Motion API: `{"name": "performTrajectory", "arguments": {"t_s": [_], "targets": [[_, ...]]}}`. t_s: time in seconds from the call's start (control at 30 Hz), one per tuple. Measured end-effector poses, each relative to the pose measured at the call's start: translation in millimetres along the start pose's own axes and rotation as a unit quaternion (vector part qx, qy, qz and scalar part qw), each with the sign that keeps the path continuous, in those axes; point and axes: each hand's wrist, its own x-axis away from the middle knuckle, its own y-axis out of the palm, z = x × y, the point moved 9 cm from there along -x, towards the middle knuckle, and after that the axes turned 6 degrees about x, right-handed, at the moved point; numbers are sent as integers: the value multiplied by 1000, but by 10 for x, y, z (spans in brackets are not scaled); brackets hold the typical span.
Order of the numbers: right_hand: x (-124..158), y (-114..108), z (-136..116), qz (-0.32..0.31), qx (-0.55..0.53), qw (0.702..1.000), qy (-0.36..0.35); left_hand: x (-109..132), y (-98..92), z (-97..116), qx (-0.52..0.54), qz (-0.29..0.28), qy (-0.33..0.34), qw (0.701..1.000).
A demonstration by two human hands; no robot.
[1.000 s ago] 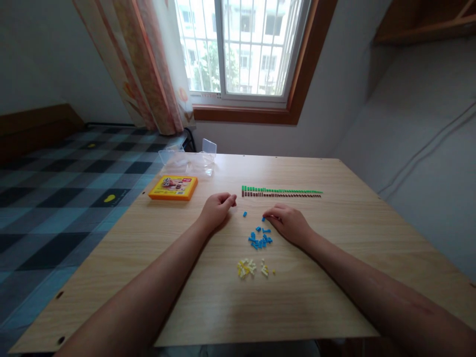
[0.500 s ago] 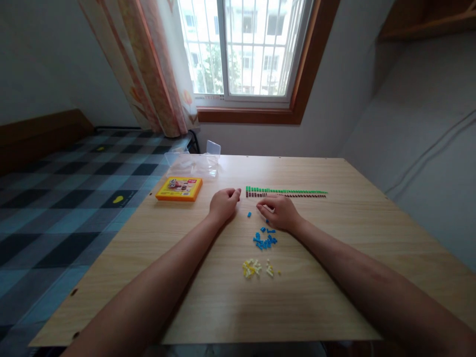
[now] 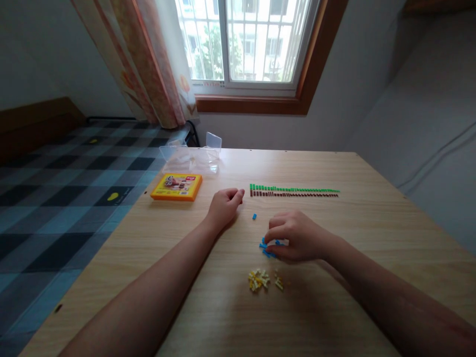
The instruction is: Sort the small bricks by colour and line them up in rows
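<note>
My right hand (image 3: 288, 235) is over the pile of small blue bricks (image 3: 263, 245), thumb and fingers apart around some of them. It hides part of that pile. My left hand (image 3: 225, 206) rests on the table with its fingers curled closed, and whatever may be inside is hidden. Between the two hands lies a single blue brick (image 3: 254, 216). Beyond them, a row of green bricks (image 3: 282, 189) and a row of brown bricks (image 3: 284, 194) run side by side to the right.
Nearer me is a pile of cream and yellow bricks (image 3: 258, 280), with a few loose ones to its right. A yellow-orange box (image 3: 176, 187) lies at the left, before a clear plastic case (image 3: 193, 161). The wooden table (image 3: 208, 297) borders a checked bed (image 3: 78, 198).
My right hand has moved from beside the brown row back toward me, onto the blue pile, and its fingers have parted. My left hand stays put. The view has tilted down slightly.
</note>
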Motion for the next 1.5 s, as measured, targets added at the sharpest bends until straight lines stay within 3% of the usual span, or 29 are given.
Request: {"name": "performTrajectory", "arguments": {"t_s": [0.3,0.57,0.77,0.9,1.07,1.2,1.33,1.5], "targets": [[-9,152,26,-23,9,999,21,12,-3,-1,-1,10,4,1000],[-7,84,269,46,-86,987,129,21,-8,7,-3,6,1,1000],[98,-54,621,96,70,967,225,42,78,32,-46,-40,15,998],[123,-30,745,94,103,963,232,82,129,83,-62,-85,33,994],[209,-131,855,180,83,943,267,173,191,200,-65,-151,72,984],[204,-126,858,202,55,944,255,223,257,241,-85,-193,89,973],[146,-129,743,225,60,950,209,221,284,246,-125,-192,104,968],[140,-192,648,265,146,928,216,194,255,203,-195,-151,96,964]]}}
